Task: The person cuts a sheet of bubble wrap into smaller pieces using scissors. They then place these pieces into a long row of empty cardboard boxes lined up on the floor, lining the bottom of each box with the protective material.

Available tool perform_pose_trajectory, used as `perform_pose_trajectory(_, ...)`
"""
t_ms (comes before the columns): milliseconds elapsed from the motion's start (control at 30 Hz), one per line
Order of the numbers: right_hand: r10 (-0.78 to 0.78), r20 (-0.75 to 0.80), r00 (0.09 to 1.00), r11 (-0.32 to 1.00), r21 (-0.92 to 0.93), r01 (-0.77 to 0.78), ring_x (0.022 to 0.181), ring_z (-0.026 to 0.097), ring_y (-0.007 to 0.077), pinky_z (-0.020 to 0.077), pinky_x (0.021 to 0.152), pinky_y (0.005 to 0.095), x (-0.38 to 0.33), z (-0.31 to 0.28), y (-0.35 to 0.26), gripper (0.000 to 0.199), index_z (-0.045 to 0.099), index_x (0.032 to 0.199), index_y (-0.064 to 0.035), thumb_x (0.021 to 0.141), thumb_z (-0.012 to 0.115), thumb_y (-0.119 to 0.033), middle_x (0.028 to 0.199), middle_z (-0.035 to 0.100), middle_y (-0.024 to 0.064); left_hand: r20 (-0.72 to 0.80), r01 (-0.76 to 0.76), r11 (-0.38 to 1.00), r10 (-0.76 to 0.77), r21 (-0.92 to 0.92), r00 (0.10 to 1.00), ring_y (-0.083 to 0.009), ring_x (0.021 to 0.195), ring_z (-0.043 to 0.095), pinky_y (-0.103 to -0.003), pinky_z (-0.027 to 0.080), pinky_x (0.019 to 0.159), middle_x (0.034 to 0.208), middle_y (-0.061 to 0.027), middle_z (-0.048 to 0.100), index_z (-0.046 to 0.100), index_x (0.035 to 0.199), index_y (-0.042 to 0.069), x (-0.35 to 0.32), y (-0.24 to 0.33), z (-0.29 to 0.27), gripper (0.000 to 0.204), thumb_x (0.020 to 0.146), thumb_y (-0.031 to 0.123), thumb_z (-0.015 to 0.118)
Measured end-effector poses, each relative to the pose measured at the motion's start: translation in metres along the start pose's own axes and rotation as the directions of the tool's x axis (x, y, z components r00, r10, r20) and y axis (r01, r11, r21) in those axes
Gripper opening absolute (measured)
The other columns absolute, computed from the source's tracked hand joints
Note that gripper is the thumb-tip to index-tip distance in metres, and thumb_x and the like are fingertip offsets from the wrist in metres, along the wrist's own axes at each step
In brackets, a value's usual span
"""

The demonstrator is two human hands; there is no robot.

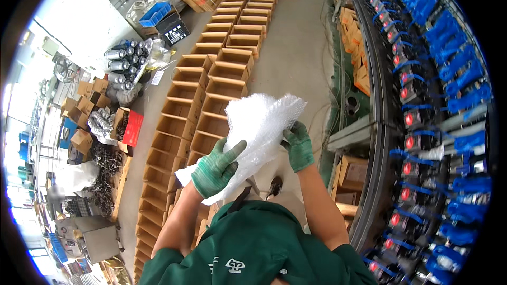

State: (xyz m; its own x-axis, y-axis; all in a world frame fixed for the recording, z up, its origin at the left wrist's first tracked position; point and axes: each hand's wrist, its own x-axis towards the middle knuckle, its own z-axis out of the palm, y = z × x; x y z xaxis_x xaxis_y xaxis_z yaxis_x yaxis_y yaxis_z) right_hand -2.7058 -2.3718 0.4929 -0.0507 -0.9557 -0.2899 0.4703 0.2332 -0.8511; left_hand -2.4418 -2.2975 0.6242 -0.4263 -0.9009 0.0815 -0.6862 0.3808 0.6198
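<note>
The person stands over a concrete floor [296,47] and holds a sheet of white bubble wrap [261,126] up in front of the chest, above the near end of two long rows of open cardboard boxes [211,82]. The left hand [215,168], in a green knit glove, is curled around the lower left part of the bubble wrap, thumb lying across its face and fingers closed behind it. The right hand [299,145], gloved the same way, pinches the right edge of the bubble wrap, fingers folded tight on the film. The sheet is bunched and puffed at the top, between and above both hands.

Left of the bubble wrap, the rows of boxes run away across the floor, all with flaps open. Further left of the bubble wrap lie a cluster of silver metal cylinders [122,60] and a blue plastic crate [156,13]. Right of the bubble wrap, a long rack carries blue-handled valves [449,74] with red parts.
</note>
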Motion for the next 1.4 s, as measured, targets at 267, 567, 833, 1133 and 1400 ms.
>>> perform_pose_trajectory(267,-0.464,0.698,0.546,0.194,-0.521,0.831,0.135,0.047,0.036,0.0437,0.11,0.0428,0.237,0.023,-0.203,0.07,0.051,0.143,-0.0113,0.078,0.076,-0.008,0.144,0.051,0.0165,0.056,-0.034,0.993,0.027,0.114,0.998,-0.0488,0.097,0.063,-0.051,0.053,0.082,0.136,-0.0325,0.048,0.051,0.145,0.022,0.23,-0.06,-0.019,0.065,0.085,0.003,0.064)
perform_pose_trajectory(567,-0.452,0.671,0.588,0.211,-0.561,0.801,0.106,0.066,0.0298,0.0537,0.091,0.0357,0.507,0.065,-0.305,0.04,0.066,0.118,-0.0035,0.08,0.076,0.0,0.12,0.064,0.0147,0.086,-0.192,0.98,0.186,0.061,0.979,-0.0493,0.096,0.064,-0.049,0.055,0.078,0.131,-0.0355,0.051,0.058,0.138,0.02,0.532,-0.149,-0.065,0.059,0.081,0.004,0.066)
perform_pose_trajectory(833,-0.545,0.55,0.633,0.335,-0.549,0.765,0.093,0.069,0.0222,0.056,0.081,0.0319,0.741,0.062,-0.36,0.026,0.07,0.103,-0.0064,0.08,0.077,0.003,0.108,0.07,0.0078,0.138,-0.155,0.982,0.139,0.112,0.981,-0.0481,0.09,0.065,-0.048,0.055,0.078,0.134,-0.0334,0.049,0.058,0.138,0.02,0.767,-0.216,-0.096,0.058,0.083,0.004,0.066)
perform_pose_trajectory(1133,-0.568,0.64,0.517,0.444,-0.291,0.848,0.093,0.068,0.0261,0.0551,0.08,0.0356,1.026,0.048,-0.444,0.034,0.063,0.098,-0.0059,0.069,0.068,0.011,0.104,0.069,0.0083,0.063,-0.031,0.998,0.028,0.046,0.998,-0.0484,0.099,0.063,-0.049,0.054,0.083,0.137,-0.032,0.047,0.053,0.143,0.021,1.033,-0.275,-0.105,0.061,0.085,0.003,0.064)
perform_pose_trajectory(1400,-0.033,0.921,0.388,0.414,-0.341,0.844,0.098,0.065,0.0261,0.0526,0.086,0.036,1.309,0.048,-0.538,0.03,0.066,0.106,-0.0069,0.077,0.07,-0.003,0.107,0.067,0.0096,0.062,0.073,0.994,-0.068,-0.078,0.996,-0.0493,0.11,0.06,-0.05,0.051,0.091,0.142,-0.0273,0.045,0.045,0.15,0.023,1.28,-0.373,-0.097,0.066,0.089,0.006,0.064)
